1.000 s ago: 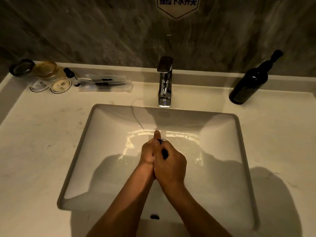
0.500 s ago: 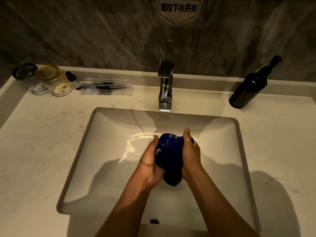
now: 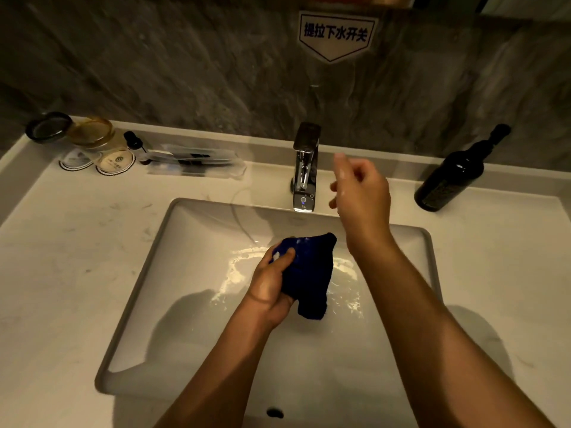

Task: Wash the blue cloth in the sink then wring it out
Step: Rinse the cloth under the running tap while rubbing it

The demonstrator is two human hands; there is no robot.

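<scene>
The cloth [image 3: 309, 273] is gripped by the left hand [image 3: 272, 285] over the sink [image 3: 185, 273], bunched, its long axis hanging downward. The right hand [image 3: 360, 193] is raised beside the tap [image 3: 304, 168], fingers loosely curled, nothing held. For wringing, the cloth lies below and left of it; only 1 hand is on it.

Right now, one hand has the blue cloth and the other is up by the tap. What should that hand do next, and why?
Probably turn on the faucet. The right hand hangs beside it holding nothing, no water runs from the spout, and the left hand grips the blue cloth over the sink, ready for rinsing.
</scene>
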